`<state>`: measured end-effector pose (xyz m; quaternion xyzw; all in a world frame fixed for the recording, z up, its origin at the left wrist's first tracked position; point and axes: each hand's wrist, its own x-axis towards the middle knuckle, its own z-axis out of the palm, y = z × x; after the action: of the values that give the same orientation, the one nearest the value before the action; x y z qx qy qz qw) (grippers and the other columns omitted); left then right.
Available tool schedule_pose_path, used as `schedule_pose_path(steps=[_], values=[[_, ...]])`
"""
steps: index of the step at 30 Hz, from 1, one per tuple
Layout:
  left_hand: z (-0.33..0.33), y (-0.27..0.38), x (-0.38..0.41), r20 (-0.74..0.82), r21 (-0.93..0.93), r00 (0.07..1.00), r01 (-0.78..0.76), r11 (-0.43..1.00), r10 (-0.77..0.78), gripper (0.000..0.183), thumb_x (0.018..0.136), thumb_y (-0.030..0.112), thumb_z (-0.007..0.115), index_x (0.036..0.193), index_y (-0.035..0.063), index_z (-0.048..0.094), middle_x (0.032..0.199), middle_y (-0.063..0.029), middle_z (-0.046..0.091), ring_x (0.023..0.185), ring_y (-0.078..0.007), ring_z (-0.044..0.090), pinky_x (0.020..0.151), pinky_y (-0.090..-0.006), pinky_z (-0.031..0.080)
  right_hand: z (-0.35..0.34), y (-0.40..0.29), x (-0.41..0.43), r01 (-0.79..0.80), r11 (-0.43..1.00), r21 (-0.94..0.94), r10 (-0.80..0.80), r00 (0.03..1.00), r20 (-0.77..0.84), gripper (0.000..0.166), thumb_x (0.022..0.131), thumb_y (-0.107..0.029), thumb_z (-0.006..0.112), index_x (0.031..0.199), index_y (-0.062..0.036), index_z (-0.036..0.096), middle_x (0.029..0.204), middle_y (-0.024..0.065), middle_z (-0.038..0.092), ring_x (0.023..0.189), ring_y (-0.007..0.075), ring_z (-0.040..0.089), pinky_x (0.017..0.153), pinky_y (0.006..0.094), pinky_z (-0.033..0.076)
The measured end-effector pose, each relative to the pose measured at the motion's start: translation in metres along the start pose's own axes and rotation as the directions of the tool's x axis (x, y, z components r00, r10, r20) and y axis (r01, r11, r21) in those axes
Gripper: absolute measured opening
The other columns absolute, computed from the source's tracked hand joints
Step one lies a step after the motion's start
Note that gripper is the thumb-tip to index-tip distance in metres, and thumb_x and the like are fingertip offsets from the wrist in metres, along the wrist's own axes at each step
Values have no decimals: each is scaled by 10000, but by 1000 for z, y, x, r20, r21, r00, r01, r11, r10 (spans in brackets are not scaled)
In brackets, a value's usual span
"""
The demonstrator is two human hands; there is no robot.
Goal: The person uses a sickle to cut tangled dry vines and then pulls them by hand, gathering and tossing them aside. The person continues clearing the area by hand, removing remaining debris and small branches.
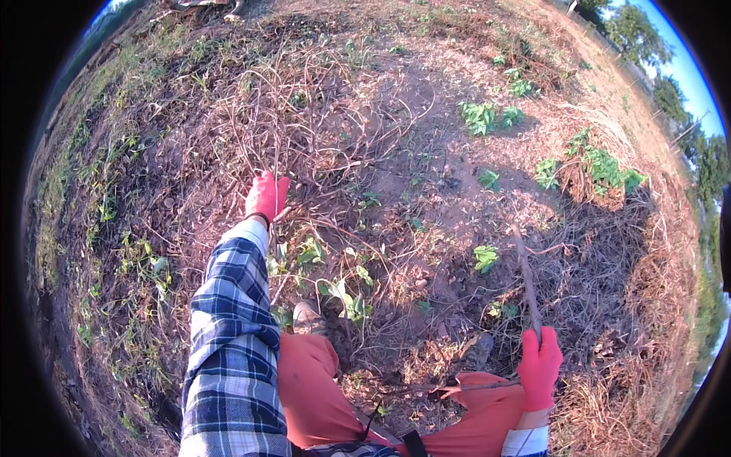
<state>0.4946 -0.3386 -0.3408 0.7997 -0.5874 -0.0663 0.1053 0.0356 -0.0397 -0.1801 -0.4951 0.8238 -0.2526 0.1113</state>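
Observation:
My left hand [264, 195], in a red glove, reaches out in front of me. Its fingers are closed on thin dry stems [276, 134] that rise out of a loose tangle of bare, curling vines [365, 123]. At the lower right, my right hand [539, 368] wears a matching glove and grips a brown wooden stick [526, 274]. The stick points forward, its far end over the soil. A thin twig [485, 387] with a pale broken part extends left from beside the right hand; whether that hand holds it too is unclear.
Leafy vine shoots [348, 303] grow by my left boot [308, 317]. My right boot [475, 349] stands among dry grass. Heaped dry grass [594, 188] with green leaves lies to the right, and a small green plant [478, 117] grows farther ahead. Trees [637, 34] line the right horizon.

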Motion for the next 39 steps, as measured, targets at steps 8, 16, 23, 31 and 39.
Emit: schedule_pose_path(steps=[8, 16, 23, 31, 39], values=[[-116, 41, -55, -271, -132, 669, -738, 662, 692, 301, 822, 215, 583, 1071, 49, 551, 1029, -151, 572, 911, -340, 573, 760, -400, 468, -65, -1, 68, 251, 967, 28, -241, 950, -199, 277, 823, -302, 578, 770, -32, 547, 652, 160, 541, 601, 304, 541, 563, 384, 408], [-261, 150, -233, -434, -338, 379, -909, 242, 817, 274, 788, 179, 628, 1043, 86, 589, 931, -119, 611, 717, -308, 616, 597, -359, 501, -242, -99, 135, 234, 972, -15, -209, 837, -505, 442, 765, -415, 542, 755, 22, 606, 738, 213, 605, 702, 332, 598, 653, 410, 449], [-222, 211, -266, -307, -884, 243, -431, -181, 920, 319, 862, 209, 576, 1138, 53, 535, 1010, -104, 595, 855, -261, 606, 698, -359, 505, -299, -188, 101, 685, 576, 446, -53, 576, -816, 250, 828, -271, 547, 752, -33, 529, 532, 8, 442, 412, 121, 410, 390, 280, 353], [-206, 246, -256, -176, -732, 668, 403, -550, 724, 426, 901, 255, 514, 1273, 98, 380, 1129, -92, 538, 1009, -216, 555, 831, -429, 485, -106, -155, 70, 217, 270, 938, -213, 964, -162, 217, 894, -289, 522, 886, -73, 511, 638, 5, 478, 547, 135, 492, 545, 308, 471], [-162, 224, -182, 7, -693, 726, 499, -521, 687, 163, 920, 240, 470, 979, 97, 521, 934, -73, 608, 867, -237, 612, 736, -415, 538, -67, -93, 30, -9, 19, 1000, -162, 987, 11, 426, 885, -439, 490, 978, -25, 530, 879, 99, 593, 835, 245, 600, 773, 396, 502]])
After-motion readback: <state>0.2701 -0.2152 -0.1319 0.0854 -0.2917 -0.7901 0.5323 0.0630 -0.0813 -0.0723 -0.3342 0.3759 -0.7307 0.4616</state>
